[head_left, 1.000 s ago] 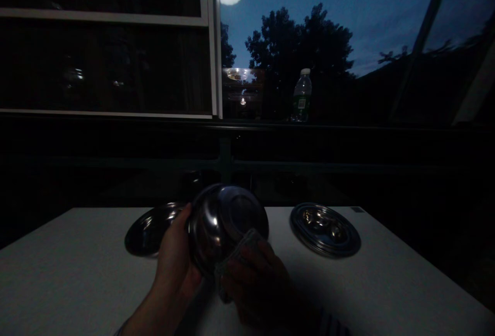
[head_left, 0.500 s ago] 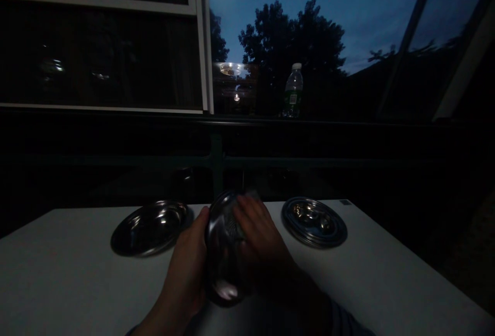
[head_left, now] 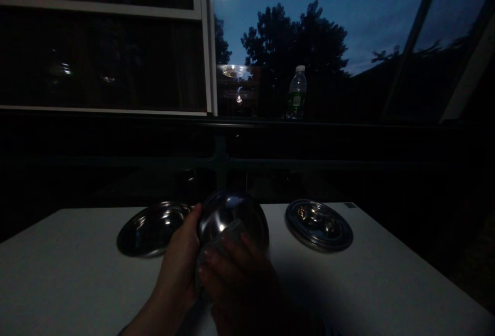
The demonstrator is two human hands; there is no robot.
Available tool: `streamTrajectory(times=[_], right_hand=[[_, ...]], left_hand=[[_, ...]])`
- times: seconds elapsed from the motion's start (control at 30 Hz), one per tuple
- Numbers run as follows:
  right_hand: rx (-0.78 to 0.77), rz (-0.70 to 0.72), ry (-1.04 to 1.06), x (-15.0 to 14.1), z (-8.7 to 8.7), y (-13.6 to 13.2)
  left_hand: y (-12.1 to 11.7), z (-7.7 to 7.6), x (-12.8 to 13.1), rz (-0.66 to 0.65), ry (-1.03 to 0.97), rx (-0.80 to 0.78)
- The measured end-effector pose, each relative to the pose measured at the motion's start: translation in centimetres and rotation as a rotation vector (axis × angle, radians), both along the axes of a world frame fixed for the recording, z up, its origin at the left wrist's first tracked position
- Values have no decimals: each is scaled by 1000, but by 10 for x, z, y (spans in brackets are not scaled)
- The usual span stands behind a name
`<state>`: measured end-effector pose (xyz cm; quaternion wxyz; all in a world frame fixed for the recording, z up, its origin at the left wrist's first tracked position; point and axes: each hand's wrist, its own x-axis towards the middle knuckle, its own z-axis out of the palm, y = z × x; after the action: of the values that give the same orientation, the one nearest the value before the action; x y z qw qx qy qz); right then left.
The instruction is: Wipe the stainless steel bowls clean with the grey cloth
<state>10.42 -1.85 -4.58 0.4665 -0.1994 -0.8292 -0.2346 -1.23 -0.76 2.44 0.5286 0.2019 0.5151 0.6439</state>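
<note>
A shiny metal bowl (head_left: 228,210) is held up over the table, its rounded outside turned towards me. My left hand (head_left: 180,258) grips its left rim, thumb on top. Against the bowl's lower outside, my right hand (head_left: 240,269) presses a grey cloth (head_left: 232,229), fingers folded over it. The hand covers much of the cloth and the bottom of the bowl. Left of the bowl, behind my left hand, lies a wide metal dish (head_left: 145,233). To the right sits a stack of metal dishes (head_left: 319,225).
Both dishes rest on a white table (head_left: 77,274), with a small dark label at its far right corner. Beyond it, a plastic bottle (head_left: 297,94) with a green label stands on the window sill (head_left: 255,122). The scene is very dim.
The bowl was turned edge-on half a second ago and now faces me with its outside again. My right hand with the cloth has moved from its upper right side down to its lower front.
</note>
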Motion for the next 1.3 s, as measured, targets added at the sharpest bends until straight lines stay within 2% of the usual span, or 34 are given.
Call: streamTrajectory(times=[0.1, 0.17, 0.27, 0.37, 0.53, 0.6, 0.7, 0.83, 0.9, 1.0, 1.07, 1.13, 1.2, 1.3], right_hand=[[-1, -4, -30, 4, 12, -1], [-54, -23, -2, 10, 21, 3], [-168, -4, 37, 24, 32, 16], [-374, 52, 125, 40, 34, 31], [-817, 132, 588, 51, 24, 49], [-887, 138, 683, 49, 22, 51], [-769, 79, 585, 43, 22, 45], [-402, 27, 259, 27, 21, 24], [-262, 12, 186, 17, 20, 12], [-159, -2, 98, 11, 21, 4], [-183, 20, 55, 16, 24, 8], [-271, 57, 87, 27, 27, 17], [-410, 87, 214, 38, 27, 29], [-678, 157, 455, 48, 25, 43]], left_hand=[[-1, -4, 1, -52, 35, 12], [-2, -8, 5, -95, 22, 29], [-7, -15, 14, -232, 53, 57], [-11, -16, 19, -311, 176, 86], [-15, -10, 15, -321, 255, 95], [-15, -9, 14, -317, 295, 102], [-16, -9, 18, -317, 345, 81], [-16, -9, 21, -285, 375, 100], [-14, -9, 18, -228, 356, 93], [-11, -10, 14, -168, 338, 79], [-11, -11, 13, -186, 412, 102], [-12, -12, 13, -240, 495, 101], [-14, -11, 14, -309, 496, 79], [-14, -8, 12, -398, 355, 74]])
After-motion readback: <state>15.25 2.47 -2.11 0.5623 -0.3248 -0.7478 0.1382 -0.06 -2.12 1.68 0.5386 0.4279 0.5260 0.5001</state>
